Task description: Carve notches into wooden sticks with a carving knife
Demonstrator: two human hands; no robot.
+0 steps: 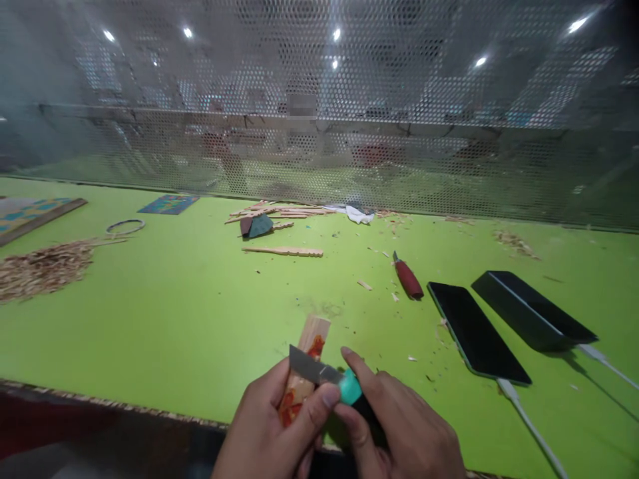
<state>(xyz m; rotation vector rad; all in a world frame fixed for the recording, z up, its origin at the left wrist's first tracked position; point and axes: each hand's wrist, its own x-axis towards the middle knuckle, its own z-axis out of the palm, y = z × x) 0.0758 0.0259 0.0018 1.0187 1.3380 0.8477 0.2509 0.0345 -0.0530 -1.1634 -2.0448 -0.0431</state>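
My left hand (pixel 272 426) is closed around a flat strip of pale wood (pixel 314 329) with orange-red patches on its face. In my right hand (pixel 404 426) is a knife (pixel 312 367) with a green and black handle. Its blade lies across the wood, pointing to the left. My left thumb presses near the blade's base, by the green collar of the handle. Both hands are at the front edge of the green table (pixel 174 319). The lower part of the handle is hidden by my right fingers.
A red-handled carving knife (pixel 408 278), a phone (pixel 474 329) and a black box-shaped device (pixel 532 309) with cables lie to the right. Ahead are a carved stick (pixel 284 251) and thin wood strips (pixel 294 211). Shavings (pixel 44 266) are piled left. A perforated metal screen (pixel 319 153) stands behind.
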